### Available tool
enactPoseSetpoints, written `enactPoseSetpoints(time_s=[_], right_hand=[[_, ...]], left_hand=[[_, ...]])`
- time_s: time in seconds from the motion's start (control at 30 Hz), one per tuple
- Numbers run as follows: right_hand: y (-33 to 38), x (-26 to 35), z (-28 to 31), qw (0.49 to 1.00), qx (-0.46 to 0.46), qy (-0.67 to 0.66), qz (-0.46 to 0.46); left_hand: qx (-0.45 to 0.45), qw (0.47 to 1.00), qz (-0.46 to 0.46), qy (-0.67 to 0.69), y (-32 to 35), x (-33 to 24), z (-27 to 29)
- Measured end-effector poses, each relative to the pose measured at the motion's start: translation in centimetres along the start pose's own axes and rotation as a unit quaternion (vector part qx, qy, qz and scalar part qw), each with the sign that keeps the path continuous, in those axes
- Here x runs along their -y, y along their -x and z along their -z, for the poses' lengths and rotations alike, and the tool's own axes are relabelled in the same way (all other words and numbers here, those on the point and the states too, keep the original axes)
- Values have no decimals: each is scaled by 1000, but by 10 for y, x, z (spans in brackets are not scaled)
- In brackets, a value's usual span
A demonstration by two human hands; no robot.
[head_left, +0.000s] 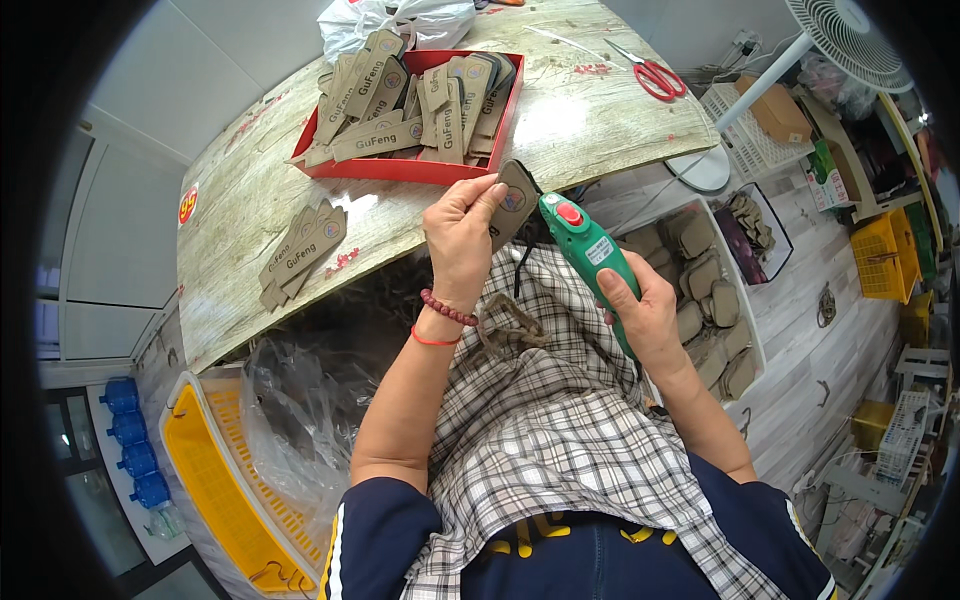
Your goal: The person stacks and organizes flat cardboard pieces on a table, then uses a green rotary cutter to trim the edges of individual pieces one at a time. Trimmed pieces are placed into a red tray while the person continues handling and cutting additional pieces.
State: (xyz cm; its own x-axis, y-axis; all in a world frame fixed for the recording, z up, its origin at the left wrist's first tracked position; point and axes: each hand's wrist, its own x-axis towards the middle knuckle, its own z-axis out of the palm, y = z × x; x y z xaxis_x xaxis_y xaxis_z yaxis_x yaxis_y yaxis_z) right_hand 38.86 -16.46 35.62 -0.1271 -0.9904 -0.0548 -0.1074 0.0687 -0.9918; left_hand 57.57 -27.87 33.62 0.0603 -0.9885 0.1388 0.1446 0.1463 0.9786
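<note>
Pinched between the thumb and fingers of my left hand (462, 240) is a tan fabric tab (514, 192) with a dark edge and a round printed mark. My right hand (648, 308) is wrapped round a green handheld power cutter (588, 250) with a red button, its thumb on the side of the body. The cutter's head is beside the tab's right edge; I cannot tell whether they touch. Beyond my hands, similar tabs (375, 135) fill a red tray (398, 171) on the table. A small stack of tabs (303, 250) lies at its left.
Red-handled scissors (657, 80) and a white plastic bag (395, 22) rest on the table (225, 290). Right of my lap is a white bin (752, 345) of tan pieces. A white fan (852, 40) stands far right. At lower left sits a yellow basket (205, 470) with clear plastic.
</note>
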Motion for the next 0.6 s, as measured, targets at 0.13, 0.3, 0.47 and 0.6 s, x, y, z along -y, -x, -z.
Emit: enactPoseSetpoints(time_s=[0.13,0.3,0.47,0.6], right_hand=[[-2,2,0,1000,-3,0,4],[-4,4,1,1000,4,6,3],[-8,5,-3,1000,23,16,5],[-7,2,-2,1000,7,5,-4]], left_hand=[[37,998,-7,-40,3,-5,1],[88,993,-13,-80,3,-8,10],[159,968,-25,-194,2,-19,28],[24,986,12,-164,-22,-28,114]])
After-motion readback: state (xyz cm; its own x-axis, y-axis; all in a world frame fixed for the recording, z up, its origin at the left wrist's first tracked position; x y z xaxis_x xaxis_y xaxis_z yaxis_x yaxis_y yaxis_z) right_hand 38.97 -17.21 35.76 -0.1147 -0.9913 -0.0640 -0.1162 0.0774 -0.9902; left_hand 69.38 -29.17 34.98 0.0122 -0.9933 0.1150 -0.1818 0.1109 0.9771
